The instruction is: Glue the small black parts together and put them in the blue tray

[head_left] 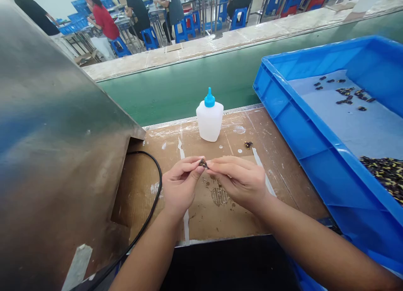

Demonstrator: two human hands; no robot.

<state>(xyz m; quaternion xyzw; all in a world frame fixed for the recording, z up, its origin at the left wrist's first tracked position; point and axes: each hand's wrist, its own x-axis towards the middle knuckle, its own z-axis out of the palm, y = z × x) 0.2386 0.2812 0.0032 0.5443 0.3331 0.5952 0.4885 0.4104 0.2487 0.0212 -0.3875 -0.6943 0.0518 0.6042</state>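
Note:
Between the fingertips of both hands is a small dark part with yellowish bits [203, 163], too small to name more exactly. My left hand [181, 182] pinches it from the left with thumb and forefinger. From the right, the fingertips of my right hand [241, 177] close on its other end. Both hands are held over the cardboard-covered bench [201, 224]. Behind them stands a white squeeze bottle [210, 121] with a blue nozzle cap, upright. A similar small dark piece [248, 144] lies on the cardboard just beyond my right hand.
A large blue bin [302, 127] on the right holds many dark and yellow pieces [384, 175]. At left rises a metal housing [63, 127], with a black cable [160, 177] curving beside it. Behind the bench runs a green belt [176, 83]. People sit at tables farther back.

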